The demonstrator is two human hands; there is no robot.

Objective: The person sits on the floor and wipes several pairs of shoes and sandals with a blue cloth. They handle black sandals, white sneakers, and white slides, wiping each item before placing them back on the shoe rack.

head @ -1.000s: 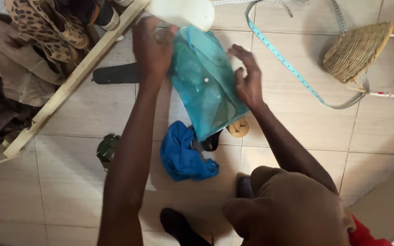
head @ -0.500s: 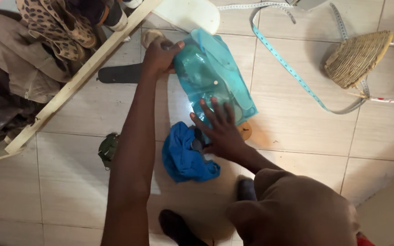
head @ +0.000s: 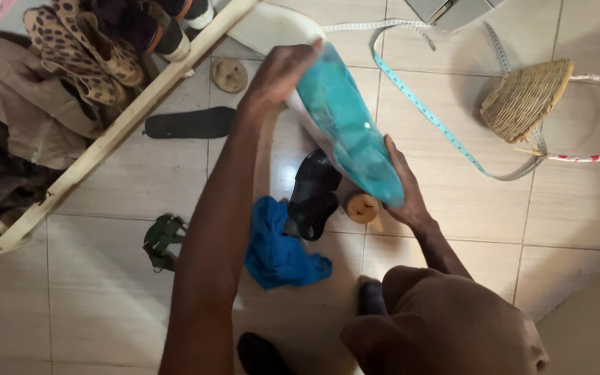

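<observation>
**Both hands hold a teal bag above the tiled floor**

The left hand point(head: 279, 73) grips the upper end of the teal plastic bag point(head: 348, 132), fingers closed over it; the right hand point(head: 403, 191) clasps the lower end — the bag hangs tilted between them, off the tiled floor point(head: 105, 292). Beneath it lie a black sandal point(head: 312, 194), a crumpled blue cloth point(head: 276, 246) and a small round wooden piece point(head: 361, 207). A blue measuring tape point(head: 425, 111) trails toward a woven basket point(head: 526, 97) near the floor's far right edge.
</observation>
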